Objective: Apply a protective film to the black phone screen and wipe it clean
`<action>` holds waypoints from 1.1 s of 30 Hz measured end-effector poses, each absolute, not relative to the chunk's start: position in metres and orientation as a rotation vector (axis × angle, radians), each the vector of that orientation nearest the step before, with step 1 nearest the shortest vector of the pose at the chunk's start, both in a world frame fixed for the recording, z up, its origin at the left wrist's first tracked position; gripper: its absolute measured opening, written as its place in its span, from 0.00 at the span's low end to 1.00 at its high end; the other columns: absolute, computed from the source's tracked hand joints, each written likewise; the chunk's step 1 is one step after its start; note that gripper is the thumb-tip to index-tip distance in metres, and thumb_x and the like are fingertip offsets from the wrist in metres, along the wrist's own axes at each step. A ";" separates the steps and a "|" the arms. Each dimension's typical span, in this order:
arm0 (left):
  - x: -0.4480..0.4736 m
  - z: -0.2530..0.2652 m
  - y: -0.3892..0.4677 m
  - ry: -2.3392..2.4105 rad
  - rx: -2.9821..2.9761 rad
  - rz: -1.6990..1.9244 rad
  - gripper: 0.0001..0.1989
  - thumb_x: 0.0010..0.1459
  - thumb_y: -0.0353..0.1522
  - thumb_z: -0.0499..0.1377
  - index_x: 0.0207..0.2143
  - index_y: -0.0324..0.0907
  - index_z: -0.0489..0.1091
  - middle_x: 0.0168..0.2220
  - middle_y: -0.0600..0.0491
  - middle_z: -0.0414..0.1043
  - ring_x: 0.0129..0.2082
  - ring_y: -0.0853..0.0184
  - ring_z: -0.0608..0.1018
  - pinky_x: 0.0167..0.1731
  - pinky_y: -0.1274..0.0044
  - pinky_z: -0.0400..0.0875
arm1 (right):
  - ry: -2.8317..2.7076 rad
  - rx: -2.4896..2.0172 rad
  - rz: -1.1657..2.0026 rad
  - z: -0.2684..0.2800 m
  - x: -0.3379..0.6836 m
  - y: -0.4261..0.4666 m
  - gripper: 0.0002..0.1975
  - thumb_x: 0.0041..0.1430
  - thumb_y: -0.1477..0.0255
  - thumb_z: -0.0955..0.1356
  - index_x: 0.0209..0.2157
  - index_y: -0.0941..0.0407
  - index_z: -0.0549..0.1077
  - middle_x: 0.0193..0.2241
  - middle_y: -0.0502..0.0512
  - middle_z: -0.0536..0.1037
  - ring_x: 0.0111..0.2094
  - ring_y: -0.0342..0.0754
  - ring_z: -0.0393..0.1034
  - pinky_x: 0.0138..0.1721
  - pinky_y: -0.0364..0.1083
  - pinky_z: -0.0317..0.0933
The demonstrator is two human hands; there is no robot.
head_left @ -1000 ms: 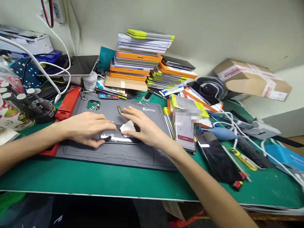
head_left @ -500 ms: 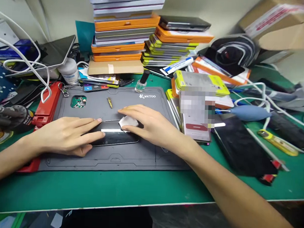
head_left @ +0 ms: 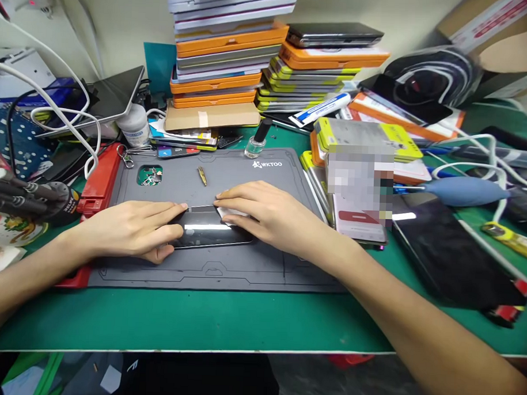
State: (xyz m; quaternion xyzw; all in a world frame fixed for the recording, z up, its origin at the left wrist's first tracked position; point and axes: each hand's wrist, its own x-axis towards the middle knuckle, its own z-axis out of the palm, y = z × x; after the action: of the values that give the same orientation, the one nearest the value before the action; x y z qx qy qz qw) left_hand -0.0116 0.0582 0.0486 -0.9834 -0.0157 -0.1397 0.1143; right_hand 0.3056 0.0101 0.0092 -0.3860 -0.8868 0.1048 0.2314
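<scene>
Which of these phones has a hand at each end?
The dark-screened phone on the grey mat, between the left hand and right hand; the pale-screened phone lies off to the right, untouched.

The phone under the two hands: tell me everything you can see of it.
The phone lies flat on the gray mat, its long side running left to right. Its upward face is dark, glossy and glass-like, crossed by a bright streak of reflected light; a thin, pale edge shows along the near side. The left hand covers its left end, while the right hand presses a folded white wipe near its far right corner. Both ends are partly hidden.
</scene>
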 end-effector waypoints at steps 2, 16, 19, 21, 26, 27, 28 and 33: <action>-0.012 0.048 0.058 -0.068 -2.895 -0.411 0.05 0.68 0.30 0.56 0.46 0.41 0.67 0.55 0.33 0.82 0.51 0.53 0.87 0.47 0.66 0.87 | -2.432 -1.057 0.318 0.008 0.306 0.012 0.14 0.77 0.66 0.66 0.57 0.54 0.79 0.57 0.60 0.83 0.57 0.60 0.77 0.58 0.62 0.69; -0.009 0.044 0.057 -0.059 -2.858 -0.499 0.06 0.67 0.29 0.56 0.45 0.39 0.69 0.52 0.34 0.83 0.48 0.54 0.88 0.44 0.69 0.87 | -2.299 -0.956 -0.096 0.007 0.272 -0.005 0.08 0.75 0.75 0.67 0.41 0.56 0.79 0.40 0.57 0.83 0.44 0.53 0.75 0.58 0.59 0.68; -0.010 0.043 0.058 -0.081 -2.898 -0.496 0.06 0.67 0.29 0.56 0.46 0.39 0.68 0.52 0.34 0.83 0.48 0.53 0.88 0.45 0.67 0.87 | -2.369 -0.855 -0.066 0.010 0.270 -0.010 0.08 0.75 0.76 0.67 0.45 0.58 0.80 0.38 0.57 0.83 0.42 0.52 0.75 0.50 0.55 0.69; -0.010 0.043 0.059 -0.099 -2.930 -0.495 0.07 0.68 0.31 0.56 0.47 0.39 0.68 0.51 0.36 0.84 0.47 0.53 0.88 0.44 0.67 0.87 | -2.408 -0.831 -0.006 0.013 0.269 -0.011 0.10 0.76 0.75 0.66 0.47 0.59 0.81 0.39 0.58 0.83 0.44 0.53 0.76 0.49 0.55 0.69; -0.009 0.043 0.060 -0.101 -2.948 -0.508 0.08 0.69 0.32 0.56 0.48 0.40 0.67 0.49 0.38 0.84 0.45 0.54 0.88 0.40 0.69 0.86 | -2.479 -0.821 0.103 0.016 0.268 -0.012 0.13 0.76 0.75 0.65 0.53 0.60 0.80 0.44 0.61 0.83 0.48 0.55 0.76 0.52 0.58 0.70; -0.009 0.043 0.060 -0.098 -2.950 -0.508 0.08 0.69 0.31 0.56 0.48 0.40 0.67 0.49 0.38 0.84 0.45 0.54 0.88 0.40 0.69 0.86 | -2.490 -0.816 0.106 0.016 0.268 -0.012 0.13 0.76 0.74 0.65 0.54 0.60 0.79 0.45 0.62 0.83 0.49 0.56 0.76 0.54 0.58 0.70; -0.009 0.042 0.060 -0.097 -2.953 -0.504 0.08 0.69 0.31 0.56 0.48 0.40 0.67 0.49 0.38 0.84 0.45 0.54 0.88 0.40 0.69 0.86 | -2.500 -0.810 0.104 0.015 0.267 -0.011 0.13 0.76 0.74 0.65 0.55 0.60 0.79 0.46 0.62 0.82 0.50 0.56 0.76 0.55 0.59 0.70; -0.010 0.041 0.060 -0.103 -2.950 -0.488 0.09 0.70 0.33 0.56 0.50 0.39 0.67 0.51 0.38 0.84 0.47 0.54 0.88 0.43 0.68 0.86 | -2.517 -0.749 0.089 0.015 0.266 -0.011 0.15 0.76 0.72 0.65 0.56 0.60 0.79 0.47 0.63 0.82 0.53 0.57 0.76 0.59 0.62 0.71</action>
State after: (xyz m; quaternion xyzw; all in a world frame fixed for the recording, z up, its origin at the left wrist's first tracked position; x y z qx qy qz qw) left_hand -0.0100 0.0599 0.0413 -0.9833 -0.0343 -0.1627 0.0745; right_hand 0.2664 -0.0109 0.0152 -0.2758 -0.9264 0.0328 0.2541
